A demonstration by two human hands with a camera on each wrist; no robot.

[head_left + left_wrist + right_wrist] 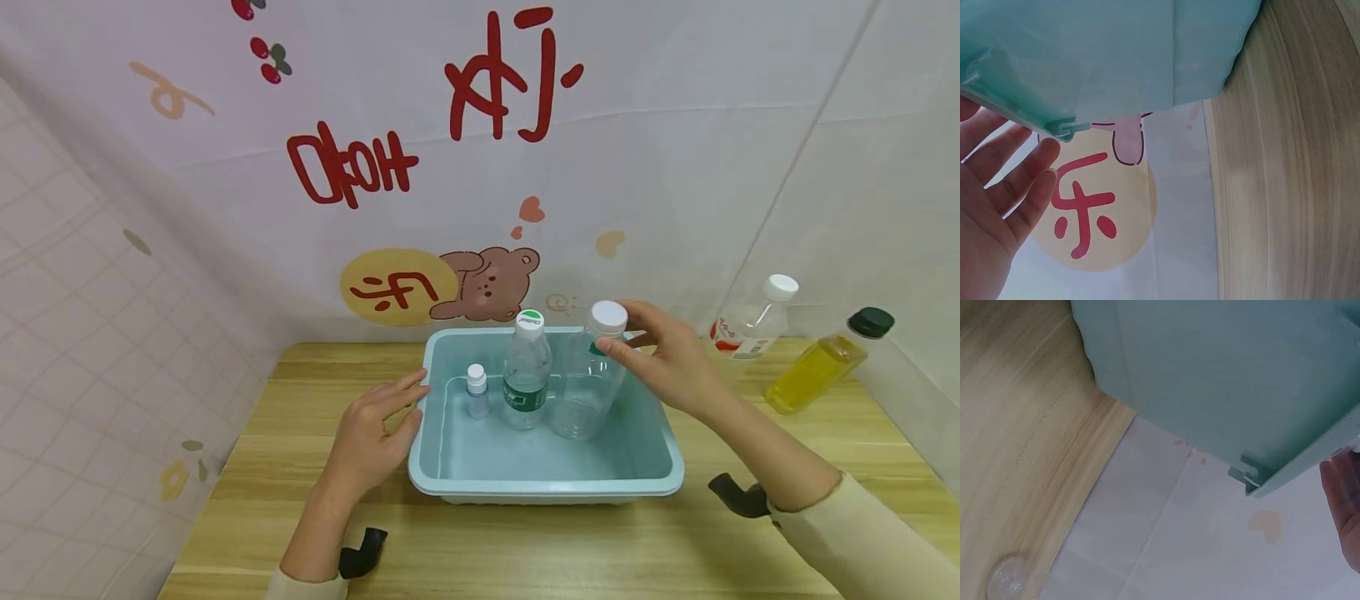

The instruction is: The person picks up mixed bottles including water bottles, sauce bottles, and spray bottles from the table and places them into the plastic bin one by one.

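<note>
A light blue plastic basin (547,487) stands on the wooden table. My right hand (671,358) pinches a large clear bottle (588,387) just below its white cap, thumb in front and fingers behind. That bottle leans slightly inside the basin's right half. Beside it stands a clear bottle with a green label (527,367), and farther left a small white-capped bottle (477,392). With relaxed fingers, my left hand (367,433) touches the basin's left rim; the left wrist view shows its fingertips (1047,150) at the rim's edge. In the right wrist view the held bottle is mostly hidden.
Right of the basin, on the table (300,467), stand a white-capped clear bottle with a red label (753,321) and a dark-capped bottle of yellow liquid (817,375). A printed cloth (660,183) hangs behind the table's back edge.
</note>
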